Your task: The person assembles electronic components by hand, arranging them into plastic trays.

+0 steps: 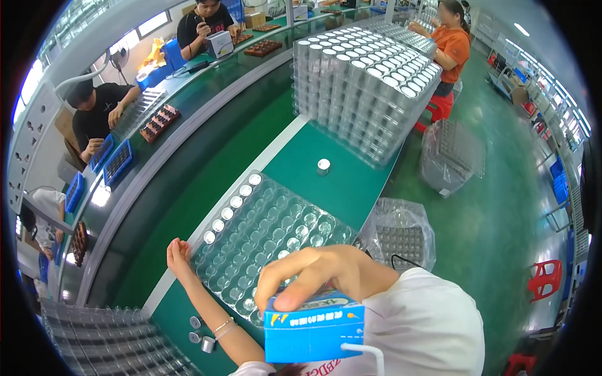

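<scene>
My right hand (323, 276) is wrapped round a small blue drink carton (313, 335) with a bent white straw, held up close in front of me. My left hand (179, 252) rests by the left edge of the green worktable, its fingers curled in with nothing visible in them. Beside it lies a clear plastic tray (266, 219) of round pockets, with several white-topped cylinders (227, 213) in a row along its far-left side. A single white-topped cylinder (323, 166) stands on the table beyond the tray. Several metallic cylinders (207, 343) sit near my left forearm.
A tall stack of filled clear trays (364, 88) stands at the table's far end. More clear trays (106, 338) are at lower left. A conveyor (207, 106) runs along the left, with co-workers behind it. Bagged trays (401, 235) sit on the right. A person in orange (451, 47) works beyond the stack.
</scene>
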A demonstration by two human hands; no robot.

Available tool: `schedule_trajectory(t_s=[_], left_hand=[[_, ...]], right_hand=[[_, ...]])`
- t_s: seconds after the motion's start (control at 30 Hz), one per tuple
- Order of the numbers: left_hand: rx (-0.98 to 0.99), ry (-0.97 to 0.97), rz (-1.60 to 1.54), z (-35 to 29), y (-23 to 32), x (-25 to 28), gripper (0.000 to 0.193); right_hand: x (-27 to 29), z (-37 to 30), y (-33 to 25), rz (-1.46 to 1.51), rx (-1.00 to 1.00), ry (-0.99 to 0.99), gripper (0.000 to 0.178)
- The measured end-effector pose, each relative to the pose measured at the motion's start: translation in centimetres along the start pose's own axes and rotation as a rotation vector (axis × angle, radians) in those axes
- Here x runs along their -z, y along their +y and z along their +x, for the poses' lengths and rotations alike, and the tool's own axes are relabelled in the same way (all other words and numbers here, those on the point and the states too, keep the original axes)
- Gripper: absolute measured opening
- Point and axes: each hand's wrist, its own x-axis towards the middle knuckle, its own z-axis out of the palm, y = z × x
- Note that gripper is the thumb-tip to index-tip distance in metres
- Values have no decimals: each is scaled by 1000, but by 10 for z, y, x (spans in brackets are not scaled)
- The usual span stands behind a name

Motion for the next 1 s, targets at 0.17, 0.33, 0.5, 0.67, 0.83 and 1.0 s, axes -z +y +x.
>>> schedule_trajectory(t_s=[0.17, 0.33, 0.5, 0.67, 0.83, 1.0], left_hand=[[42, 115, -14, -15, 15, -17, 21], [17, 5, -18, -6, 9, -6, 21], [5, -3, -9, -5, 8, -3, 20], [2, -12, 0, -5, 8, -2, 20], [10, -18, 4, -1, 6, -2, 20], [19, -47, 31, 6, -1, 4, 25]], right_hand=[[1, -3, -2, -182, 21, 99, 81], [3, -9, -14, -322, -29, 211, 65], [-2, 1, -24, -304, 69, 184, 59], [-6, -1, -29, -130, -79, 112, 30], [-3, -3, -27, 144, -164, -158, 64], [-3, -8, -27, 234, -143, -217, 82]])
